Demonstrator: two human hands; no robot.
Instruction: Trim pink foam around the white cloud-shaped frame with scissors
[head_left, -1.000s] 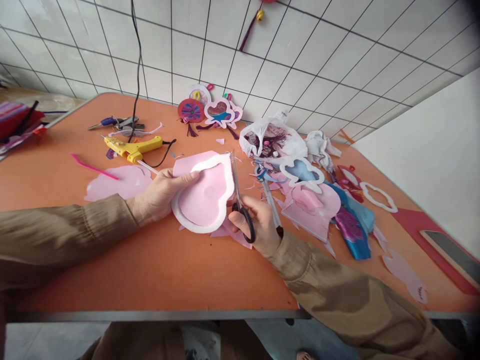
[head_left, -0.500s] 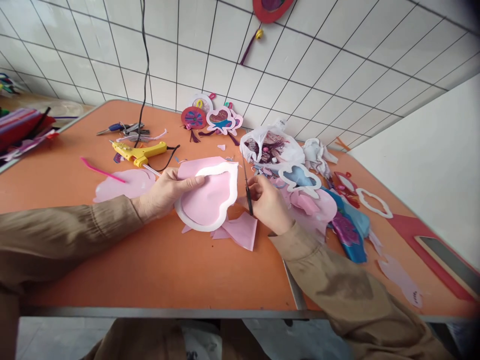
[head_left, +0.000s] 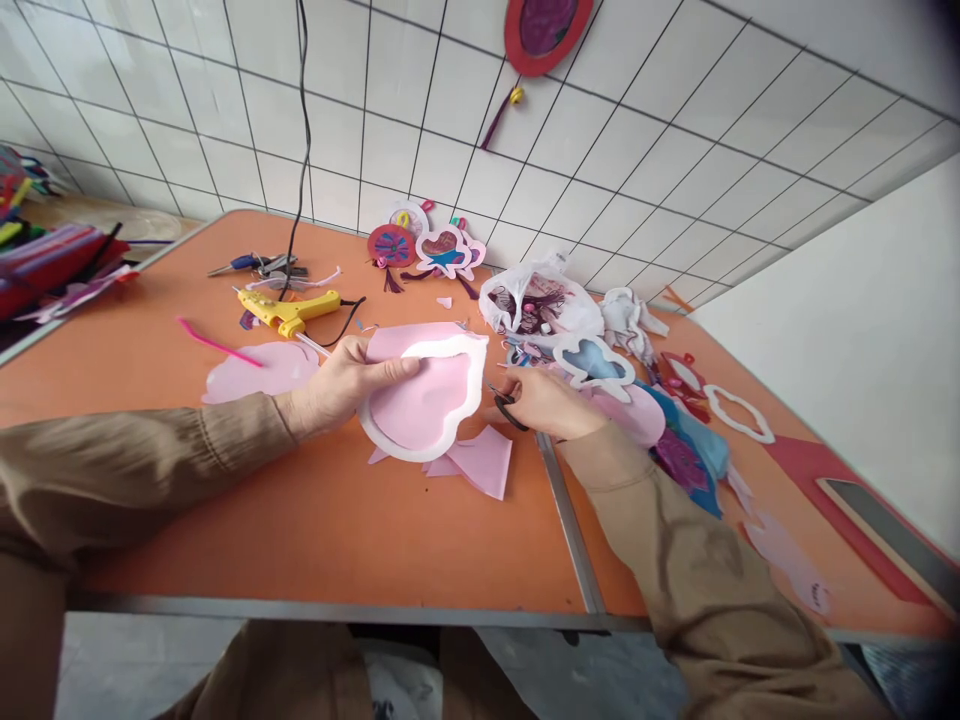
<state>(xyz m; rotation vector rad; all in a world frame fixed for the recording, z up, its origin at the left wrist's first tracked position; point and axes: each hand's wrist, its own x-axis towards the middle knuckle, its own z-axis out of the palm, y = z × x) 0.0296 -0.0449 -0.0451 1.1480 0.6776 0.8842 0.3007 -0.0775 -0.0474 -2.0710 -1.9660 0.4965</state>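
On my head-camera feed, the left hand (head_left: 349, 385) is near the middle of the frame, pinching a pink sheet (head_left: 424, 400) with its thumb flat on the face; I make out little of its other fingers, which go behind. That sheet sits at the centre of the frame, raised above the orange counter (head_left: 337, 540) and carrying a thick white border (head_left: 409, 450) in a lobed, heart-like outline. Some plain pink extends past the border along the top.

Just right of it, I have the right hand (head_left: 540, 400) closed around the black-handled scissors (head_left: 511, 410). The short stretch of blade I can see points toward the sheet's right edge; I can't tell whether it touches, or whether the blades are parted.

Below the sheet, right of centre, I see a pink offcut (head_left: 487, 462) lying on the counter. Left of centre, a rounded pink piece (head_left: 259, 372) lies near the left hand, with a bright pink strip (head_left: 217, 342) across its upper edge and a yellow glue gun (head_left: 292, 310) above it. Right of centre, beyond the right hand, are a white scalloped frame (head_left: 624, 372) and a white plastic bag (head_left: 574, 305).
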